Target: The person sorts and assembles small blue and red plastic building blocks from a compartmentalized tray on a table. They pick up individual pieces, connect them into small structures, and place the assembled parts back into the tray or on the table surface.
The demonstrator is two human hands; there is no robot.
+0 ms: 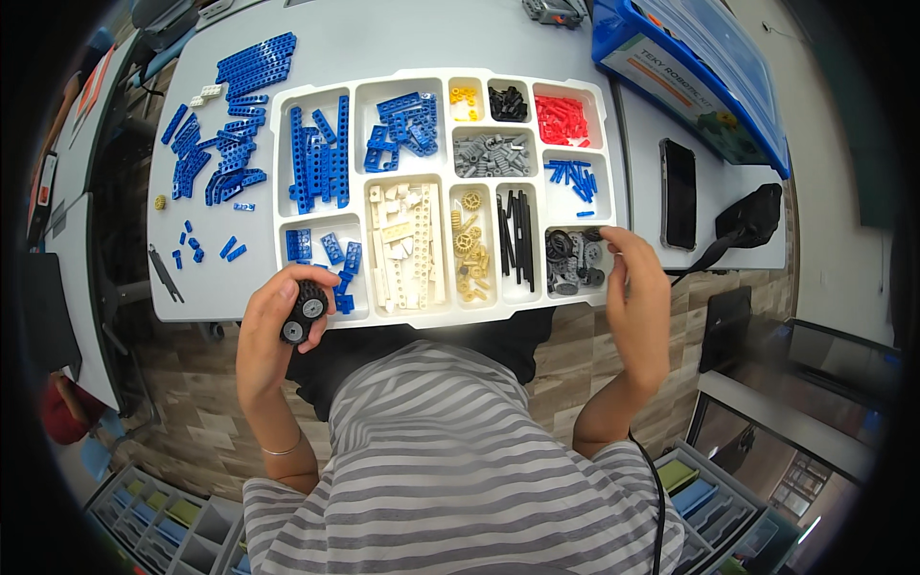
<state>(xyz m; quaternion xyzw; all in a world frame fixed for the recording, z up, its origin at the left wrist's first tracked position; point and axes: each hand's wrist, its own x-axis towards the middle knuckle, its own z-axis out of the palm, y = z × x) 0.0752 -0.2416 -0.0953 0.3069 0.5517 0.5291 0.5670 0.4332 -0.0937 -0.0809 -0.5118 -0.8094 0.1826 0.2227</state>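
My left hand (271, 321), at the sorting tray's near left corner, is closed around black-tyred wheels (311, 308) with grey hubs; two hubs show. My right hand (637, 297) reaches over the near right corner of the white sorting tray (498, 319). Its thumb stands apart from the fingers, and the fingertips are at a small black round part (592, 234) by the compartment edge. Below them, that compartment holds grey and black wheels and gears (567, 261). Beside my left hand, a compartment contains blue angled pieces (333, 249).
Other compartments hold white beams (404, 249), tan gears (470, 240), black axles (516, 235), red parts (561, 120) and grey connectors (492, 153). Loose blue beams (254, 67) lie on the table's left. A phone (678, 195), black pouch (747, 216) and blue box (695, 77) are right.
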